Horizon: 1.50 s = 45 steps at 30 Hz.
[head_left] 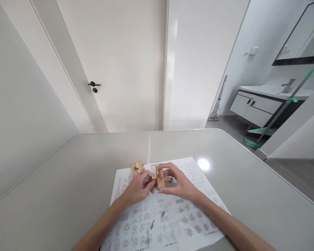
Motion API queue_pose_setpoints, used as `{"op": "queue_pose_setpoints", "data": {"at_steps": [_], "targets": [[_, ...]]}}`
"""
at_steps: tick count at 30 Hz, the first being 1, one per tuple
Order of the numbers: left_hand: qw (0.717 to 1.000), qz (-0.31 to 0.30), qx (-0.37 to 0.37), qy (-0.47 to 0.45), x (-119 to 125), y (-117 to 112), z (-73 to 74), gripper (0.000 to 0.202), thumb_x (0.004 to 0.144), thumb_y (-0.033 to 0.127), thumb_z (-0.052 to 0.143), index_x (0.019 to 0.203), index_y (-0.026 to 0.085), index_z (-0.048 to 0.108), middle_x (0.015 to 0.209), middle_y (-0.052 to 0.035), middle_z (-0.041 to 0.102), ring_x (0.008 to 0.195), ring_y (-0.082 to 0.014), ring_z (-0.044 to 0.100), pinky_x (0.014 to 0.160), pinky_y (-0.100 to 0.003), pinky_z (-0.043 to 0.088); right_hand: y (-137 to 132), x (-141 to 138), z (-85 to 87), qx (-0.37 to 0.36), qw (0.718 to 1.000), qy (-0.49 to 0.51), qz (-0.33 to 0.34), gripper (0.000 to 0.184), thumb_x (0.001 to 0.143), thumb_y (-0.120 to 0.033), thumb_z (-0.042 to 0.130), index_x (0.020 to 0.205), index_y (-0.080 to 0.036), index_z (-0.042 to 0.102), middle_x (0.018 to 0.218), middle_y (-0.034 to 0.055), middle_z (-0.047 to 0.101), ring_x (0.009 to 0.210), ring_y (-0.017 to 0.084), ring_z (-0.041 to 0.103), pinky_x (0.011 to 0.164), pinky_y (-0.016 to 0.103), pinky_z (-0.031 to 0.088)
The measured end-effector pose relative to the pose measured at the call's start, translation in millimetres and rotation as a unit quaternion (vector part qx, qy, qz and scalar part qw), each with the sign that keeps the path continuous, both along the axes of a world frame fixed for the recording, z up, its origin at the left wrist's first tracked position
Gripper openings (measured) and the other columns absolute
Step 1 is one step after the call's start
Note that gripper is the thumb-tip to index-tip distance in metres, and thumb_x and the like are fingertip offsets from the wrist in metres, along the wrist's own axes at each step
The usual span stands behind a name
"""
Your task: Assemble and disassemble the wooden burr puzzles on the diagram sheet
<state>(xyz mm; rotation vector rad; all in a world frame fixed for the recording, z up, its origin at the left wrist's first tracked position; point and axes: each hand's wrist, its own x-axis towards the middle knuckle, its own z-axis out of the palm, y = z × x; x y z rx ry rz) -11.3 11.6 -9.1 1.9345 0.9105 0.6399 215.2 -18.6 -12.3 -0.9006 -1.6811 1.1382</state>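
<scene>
A small wooden interlocking puzzle [161,178] of crossed light-brown bars is held just above a printed sheet. My left hand [137,188] pinches its left side with closed fingers. My right hand [179,184] grips it from the right, fingers curled round the bars. A second cluster of wooden puzzle pieces [137,167] lies on the sheet's far left corner, just beyond my left hand and untouched.
The white instruction sheet [167,219] with many small diagrams lies on a grey table [68,174] with a centre seam. Beyond are a white door with a dark handle [94,84] and, at right, a bathroom vanity [259,104] and a green mop [259,134].
</scene>
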Motion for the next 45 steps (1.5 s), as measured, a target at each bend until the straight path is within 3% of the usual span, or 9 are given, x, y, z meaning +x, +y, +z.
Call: {"op": "queue_pose_setpoints", "data": {"at_steps": [13,21,27,45], "targets": [[1.0,-0.003,0.016,0.018,-1.8,2.8,0.6,0.019,0.101,0.034,0.049,0.087,0.021,0.053,0.072,0.0014,0.064,0.063,-0.0137,0.059,0.059,-0.024,0.044,4.1,3.7,2.4,0.004,1.0,-0.023,0.007,0.064,0.072,-0.037,0.087,0.127,-0.032,0.055,0.133,0.0058,0.055,0.108,0.025,0.066,0.099,0.046,0.054],[1.0,-0.009,-0.001,-0.023,-1.5,4.1,-1.1,0.015,0.1,0.036,0.05,0.1,0.022,0.056,0.099,-0.0048,0.063,0.073,-0.0157,0.064,0.064,-0.027,0.05,5.1,-2.2,-7.5,0.011,1.0,0.007,-0.008,0.063,0.071,-0.037,0.088,0.124,-0.031,0.055,0.135,0.0062,0.056,0.106,0.023,0.066,0.096,0.042,0.055],[0.999,-0.029,-0.025,-0.017,-0.4,3.0,2.0,0.018,0.102,0.037,0.045,0.093,0.022,0.052,0.079,-0.001,0.065,0.074,-0.018,0.063,0.07,-0.029,0.05,4.6,-1.8,-5.3,0.033,0.999,-0.026,-0.026,0.061,0.072,-0.041,0.087,0.123,-0.03,0.056,0.131,0.0066,0.057,0.104,0.023,0.064,0.094,0.042,0.055],[0.996,-0.048,-0.055,-0.045,-1.0,1.7,1.7,0.017,0.103,0.037,0.046,0.097,0.022,0.05,0.083,-0.0006,0.061,0.076,-0.0164,0.06,0.072,-0.029,0.048,3.9,-0.9,-4.3,0.017,0.999,-0.029,-0.015,0.062,0.072,-0.037,0.088,0.124,-0.032,0.056,0.132,0.0046,0.056,0.102,0.021,0.061,0.091,0.039,0.053]]}}
